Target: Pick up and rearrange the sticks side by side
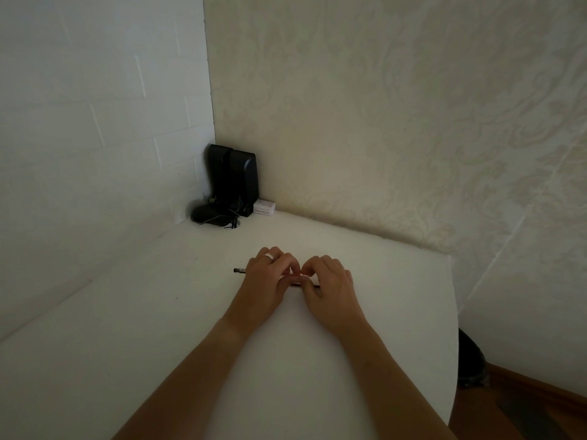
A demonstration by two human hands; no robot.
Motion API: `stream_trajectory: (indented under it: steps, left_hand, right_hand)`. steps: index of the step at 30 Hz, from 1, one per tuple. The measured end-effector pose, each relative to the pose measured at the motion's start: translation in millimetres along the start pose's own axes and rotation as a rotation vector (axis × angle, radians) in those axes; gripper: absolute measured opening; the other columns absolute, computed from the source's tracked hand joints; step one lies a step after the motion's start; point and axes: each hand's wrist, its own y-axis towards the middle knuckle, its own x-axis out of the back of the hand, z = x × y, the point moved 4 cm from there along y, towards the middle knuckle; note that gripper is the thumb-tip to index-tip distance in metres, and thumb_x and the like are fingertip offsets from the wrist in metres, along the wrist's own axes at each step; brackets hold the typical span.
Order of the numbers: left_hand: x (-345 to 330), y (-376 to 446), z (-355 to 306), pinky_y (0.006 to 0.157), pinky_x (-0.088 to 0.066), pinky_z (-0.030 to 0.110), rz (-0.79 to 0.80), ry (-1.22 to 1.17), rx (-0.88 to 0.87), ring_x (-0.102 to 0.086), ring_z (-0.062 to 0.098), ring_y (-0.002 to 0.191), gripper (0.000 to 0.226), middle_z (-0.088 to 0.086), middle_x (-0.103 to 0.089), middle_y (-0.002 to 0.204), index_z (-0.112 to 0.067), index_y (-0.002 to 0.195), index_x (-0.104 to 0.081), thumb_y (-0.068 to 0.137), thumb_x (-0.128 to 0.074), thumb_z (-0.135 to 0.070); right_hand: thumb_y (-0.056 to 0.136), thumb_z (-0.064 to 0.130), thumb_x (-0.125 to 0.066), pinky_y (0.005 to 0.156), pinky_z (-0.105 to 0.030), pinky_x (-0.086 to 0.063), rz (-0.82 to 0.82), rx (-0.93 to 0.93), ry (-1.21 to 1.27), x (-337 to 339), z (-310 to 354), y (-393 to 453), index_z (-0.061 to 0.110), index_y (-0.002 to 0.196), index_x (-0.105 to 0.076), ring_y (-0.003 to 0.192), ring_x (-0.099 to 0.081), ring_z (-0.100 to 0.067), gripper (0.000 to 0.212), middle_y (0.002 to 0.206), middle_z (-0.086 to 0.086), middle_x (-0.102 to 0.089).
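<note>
Your left hand [268, 281] and right hand [328, 285] each pinch the dark pen [240, 270] lying on the white table [397, 312] | fingertips meet mid-shaft, steadying it | speakers [233, 179] far left corner.

- A white table [349, 392] is set into a corner.
- The left wall [95, 106] is brick-patterned; the right wall [397, 106] is papered with an ornate pattern.
- Wooden floor [521, 408] is seen at right.
- The light is dim.
</note>
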Motion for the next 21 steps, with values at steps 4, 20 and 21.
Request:
stream_trajectory:
  steps: [4,20,21]
  left_hand:
    - [-1.3,0.1,0.9,0.080,-0.042,0.036,0.004,-0.009,0.015,-0.049,0.010,0.089,0.007,-0.013,-0.053,0.090,-0.029,0.091,-0.059,0.091,-0.065,-0.026]
    - [1.0,0.4,-1.2,0.076,-0.039,0.030,-0.022,-0.022,0.002,-0.047,0.007,0.086,0.007,-0.016,-0.052,0.088,-0.026,0.088,-0.060,0.092,-0.065,-0.026]
    - [1.4,0.4,-1.7,0.076,-0.038,0.029,-0.021,-0.030,0.000,-0.047,0.006,0.086,0.007,-0.016,-0.053,0.088,-0.025,0.087,-0.060,0.092,-0.066,-0.025]
  right_hand:
    - [0.093,0.040,-0.035,0.075,-0.034,-0.036,-0.007,-0.043,-0.008,-1.4,-1.8,0.4,0.022,0.083,-0.060,0.081,-0.047,-0.015,0.032,0.085,0.007,-0.054]
    - [0.096,0.027,-0.048,0.077,-0.035,-0.035,0.042,-0.004,0.008,0.1,1.8,-0.2,0.026,0.086,-0.055,0.077,-0.045,-0.012,0.013,0.076,0.009,-0.052]
    - [0.097,0.029,-0.045,0.077,-0.035,-0.036,0.034,-0.007,0.006,0.0,1.8,0.0,0.025,0.085,-0.055,0.076,-0.045,-0.012,0.016,0.074,0.008,-0.051]
